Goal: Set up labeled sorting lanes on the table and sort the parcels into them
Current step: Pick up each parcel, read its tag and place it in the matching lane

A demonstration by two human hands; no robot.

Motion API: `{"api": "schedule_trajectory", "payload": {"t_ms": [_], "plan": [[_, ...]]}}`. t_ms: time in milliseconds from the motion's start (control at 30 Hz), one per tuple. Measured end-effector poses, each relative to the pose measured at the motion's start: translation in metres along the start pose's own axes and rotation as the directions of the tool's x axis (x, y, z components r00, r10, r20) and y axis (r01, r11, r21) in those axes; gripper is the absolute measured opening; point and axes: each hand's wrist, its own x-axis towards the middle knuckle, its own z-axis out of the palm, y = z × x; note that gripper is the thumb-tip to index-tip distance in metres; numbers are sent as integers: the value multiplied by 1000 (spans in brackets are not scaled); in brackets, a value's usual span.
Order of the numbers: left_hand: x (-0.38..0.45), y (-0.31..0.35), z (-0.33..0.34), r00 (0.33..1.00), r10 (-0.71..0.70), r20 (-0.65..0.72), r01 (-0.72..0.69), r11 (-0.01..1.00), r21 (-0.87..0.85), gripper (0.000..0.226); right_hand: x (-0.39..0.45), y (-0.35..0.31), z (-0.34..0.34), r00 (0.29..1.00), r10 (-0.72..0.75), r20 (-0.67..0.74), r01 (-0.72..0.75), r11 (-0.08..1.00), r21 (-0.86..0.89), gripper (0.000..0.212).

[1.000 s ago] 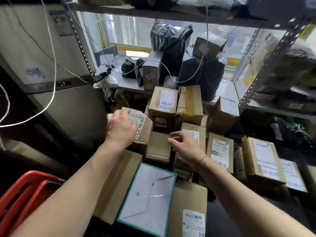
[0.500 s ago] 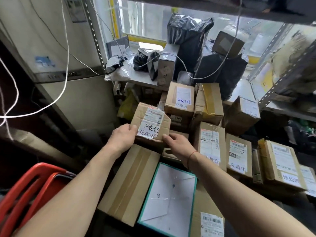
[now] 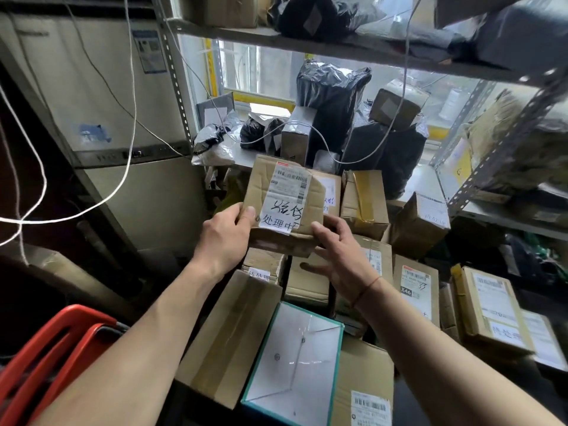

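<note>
I hold a small brown cardboard parcel up in front of me, above a pile of boxes. It carries a white shipping label with a barcode and a handwritten paper slip. My left hand grips its lower left corner with the thumb on the front face. My right hand grips its lower right edge, thumb on the front and fingers underneath. Several more labeled cardboard parcels lie below and to the right.
A white box with a teal rim lies nearest me, beside a long taped carton. Black bagged parcels stand on the metal shelf behind. White cables hang at left. A red frame sits at lower left.
Both hands took hold of the small parcel and lifted it from the pile toward me. The view tilted upward, showing more of the shelf.
</note>
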Motion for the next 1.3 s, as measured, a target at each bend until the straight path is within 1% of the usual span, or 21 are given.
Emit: {"api": "schedule_trajectory", "payload": {"t_ms": [67, 133, 167, 233, 267, 333, 433, 533, 567, 667, 700, 800, 900, 1000, 1067, 1167, 1233, 1300], "plan": [[-8, 4, 3, 999, 27, 22, -24, 994, -105, 39, -9, -10, -13, 999, -1, 35, -3, 992, 124, 53], [-18, 6, 11, 998, -6, 57, 19, 974, -227, 50, -19, -16, -27, 998, -15, 56, 6, 987, 163, 59], [-22, 5, 17, 997, -29, 77, 51, 950, -308, 47, -25, -17, -34, 998, -17, 62, 6, 986, 165, 60], [-31, 5, 29, 991, -57, 122, 107, 888, -447, 23, -34, -14, -48, 999, -13, 49, 4, 985, 174, 61], [-36, 6, 34, 986, -73, 149, 139, 853, -502, 16, -39, -11, -54, 999, -9, 37, 2, 983, 183, 62], [-42, 7, 41, 972, -94, 214, 203, 796, -571, 20, -48, -8, -66, 1000, 1, 12, -4, 982, 191, 64], [-44, 10, 49, 953, -98, 285, 256, 763, -593, 27, -59, -5, -77, 1000, 5, -6, -4, 982, 191, 65], [-47, 17, 58, 933, -55, 355, 271, 756, -595, 29, -70, -6, -85, 999, 4, -38, 5, 972, 234, 64], [-49, 20, 61, 923, -34, 383, 274, 757, -594, 34, -74, -7, -88, 999, 4, -49, 9, 967, 256, 64], [-60, 33, 72, 887, -19, 462, 306, 772, -557, 70, -88, -8, -103, 997, -4, -73, 26, 951, 309, 64], [-66, 37, 78, 883, -10, 470, 303, 776, -553, 75, -94, -9, -110, 997, -8, -77, 32, 949, 315, 65], [-90, 54, 101, 877, 9, 481, 303, 767, -566, 68, -119, -11, -137, 996, -14, -93, 42, 951, 306, 67], [-118, 74, 134, 889, 10, 458, 311, 722, -619, 59, -148, -15, -173, 993, -14, -114, 49, 950, 308, 67], [-154, 97, 172, 905, 3, 426, 301, 703, -644, 66, -177, -14, -214, 994, -18, -104, 48, 955, 293, 63], [-178, 112, 196, 911, -9, 411, 300, 698, -650, 69, -196, -12, -243, 995, -27, -97, 55, 954, 296, 64], [-207, 129, 227, 907, -4, 422, 301, 709, -638, 60, -223, -17, -279, 996, -34, -79, 54, 960, 273, 67], [-224, 138, 242, 894, -9, 448, 325, 701, -635, 53, -242, -21, -298, 997, -14, -73, 34, 962, 272, 70], [-236, 147, 255, 882, -13, 471, 350, 686, -638, 57, -258, -23, -315, 995, -4, -99, 31, 963, 267, 71]]}}
